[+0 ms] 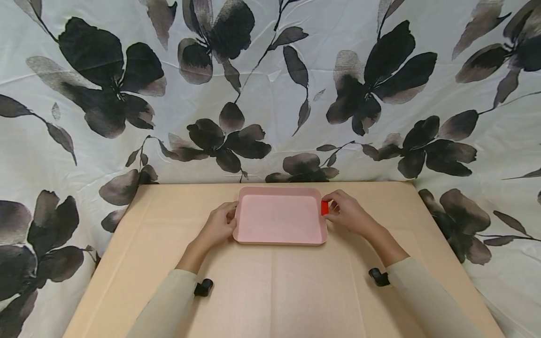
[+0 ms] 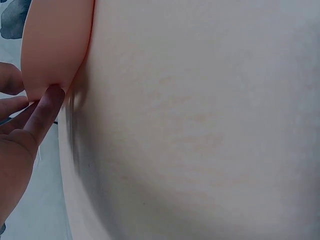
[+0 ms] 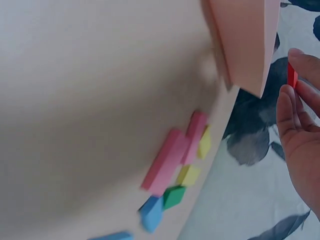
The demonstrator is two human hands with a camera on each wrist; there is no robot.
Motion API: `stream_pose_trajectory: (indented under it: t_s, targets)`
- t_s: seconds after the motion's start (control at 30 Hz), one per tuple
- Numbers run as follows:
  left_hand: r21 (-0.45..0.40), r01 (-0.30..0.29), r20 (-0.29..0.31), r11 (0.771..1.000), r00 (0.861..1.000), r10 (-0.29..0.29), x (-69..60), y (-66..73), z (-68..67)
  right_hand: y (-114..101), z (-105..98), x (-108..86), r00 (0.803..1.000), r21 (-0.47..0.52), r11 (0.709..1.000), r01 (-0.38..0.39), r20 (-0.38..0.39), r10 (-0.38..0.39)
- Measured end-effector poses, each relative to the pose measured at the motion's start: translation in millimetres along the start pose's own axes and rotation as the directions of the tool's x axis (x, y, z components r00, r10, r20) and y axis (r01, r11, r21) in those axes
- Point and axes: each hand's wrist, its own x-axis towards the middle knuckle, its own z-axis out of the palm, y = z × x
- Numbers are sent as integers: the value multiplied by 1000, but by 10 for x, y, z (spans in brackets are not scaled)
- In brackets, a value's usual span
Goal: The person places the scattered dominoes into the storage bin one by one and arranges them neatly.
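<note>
We judge the step in hand to be bringing a red piece (image 1: 324, 208) together with the pink tray (image 1: 279, 218), which sits towards 12 o'clock on the desk (image 1: 270, 281). At the tray's 9 o'clock side, our left hand (image 1: 220, 223) has its rim pinched between the fingers; at 3 o'clock, our right hand (image 1: 348, 211) is nearly closed, with the red piece between thumb and fingertips. The next move, we think, calls for keeping the tray level and settling that piece without knocking the rim.

Much is hard to make out. We cannot tell whether the tray rests on the desk or is lifted, nor whether the red piece touches it. Pink blocks (image 3: 165, 160), yellow blocks (image 3: 188, 175), a green block (image 3: 174, 197) and a blue block (image 3: 152, 214) show only in the right wrist view, around 5 to 6 o'clock; the tray probably hides them from the head view. Another blue piece (image 3: 112, 235) is cut off below.
</note>
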Motion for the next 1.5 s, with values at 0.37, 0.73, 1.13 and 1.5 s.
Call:
stream_pose_trajectory:
  t_s: [0.37, 0.73, 1.13, 1.5]
  targets:
    - [-8, -1, -7, 1000, 1000, 1, 15, -15, 23, -291, 103, 395, 997, 27, 1000, -9, 74, 7]
    - [6, 2, -5, 1000, 1000, -2, 23, -23, 27, -584, 351, 745, 992, 16, 1000, 25, 120, -27]
    - [1, 7, 5, 1000, 1000, -7, 20, -15, 14, -860, 781, 1058, 975, -3, 1000, 18, 219, -17]
    - [-12, 7, 27, 1000, 1000, -7, -17, -1, -4, -1098, 1113, 1166, 962, -16, 1000, 27, 274, -21]
